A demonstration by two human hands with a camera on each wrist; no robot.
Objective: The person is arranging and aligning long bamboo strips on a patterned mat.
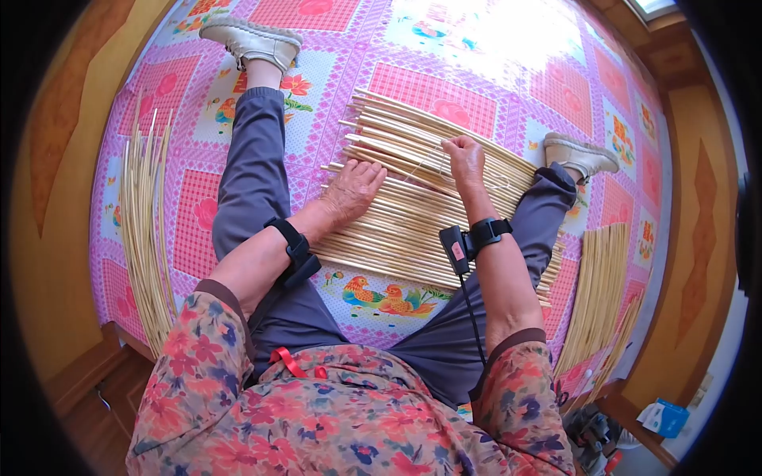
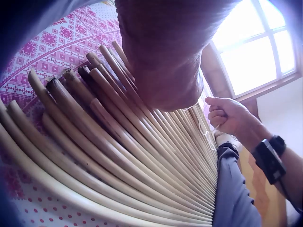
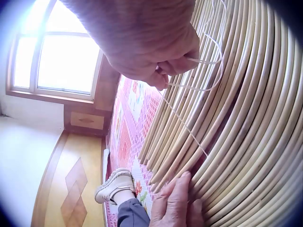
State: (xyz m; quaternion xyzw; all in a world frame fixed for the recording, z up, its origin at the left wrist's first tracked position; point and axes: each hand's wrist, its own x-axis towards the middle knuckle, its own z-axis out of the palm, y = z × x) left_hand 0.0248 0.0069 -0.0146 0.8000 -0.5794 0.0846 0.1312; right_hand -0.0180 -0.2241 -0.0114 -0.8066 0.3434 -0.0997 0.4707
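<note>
A mat of pale, straight stalks (image 1: pixel 397 230) lies between the person's legs, the stalks side by side. On its left part rests the left hand (image 1: pixel 353 190), fingers spread over the stalks near a gap between two groups. The right hand (image 1: pixel 465 163) is raised over the upper right part, its fingers curled and pinching a thin white string (image 3: pixel 183 124). In the right wrist view the string runs taut from the fingers down to the stalks, while a slack loop hangs beside the hand. Some stalk ends (image 2: pixel 52 82) in the left wrist view are dark.
A patterned pink cloth (image 1: pixel 361 325) covers the surface under the mat. Loose stalks (image 1: pixel 143 230) lie at the left, and another bundle (image 1: pixel 595 285) at the right. The person's shoes (image 1: pixel 254 44) stand beyond the mat. A blue and white box (image 1: pixel 665 418) is at the lower right.
</note>
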